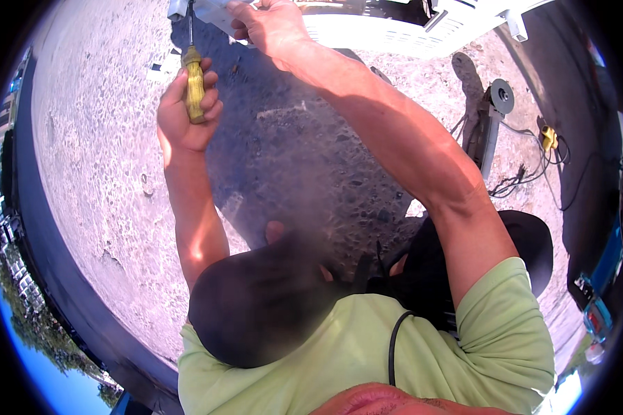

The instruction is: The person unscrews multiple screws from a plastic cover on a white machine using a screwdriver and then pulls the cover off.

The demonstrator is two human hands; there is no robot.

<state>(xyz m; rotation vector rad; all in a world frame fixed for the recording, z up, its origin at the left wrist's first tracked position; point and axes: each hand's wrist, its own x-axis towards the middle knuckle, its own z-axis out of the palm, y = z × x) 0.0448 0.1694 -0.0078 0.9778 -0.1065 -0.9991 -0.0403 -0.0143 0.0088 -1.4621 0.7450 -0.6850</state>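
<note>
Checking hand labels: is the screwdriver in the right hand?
No, the left hand grips the yellow-handled screwdriver.

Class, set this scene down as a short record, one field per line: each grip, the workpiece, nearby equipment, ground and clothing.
Left grip: closed around a yellow-handled screwdriver; tip contact unclear
Right grip: fingers at a pale part near the screwdriver's shaft
Workpiece: white slotted casing, cut off by the picture's top
Equipment: grinder-like tool with grey disc, right side
Ground: rough, sunlit pavement
Clothing: lime-green shirt, dark trousers
</note>
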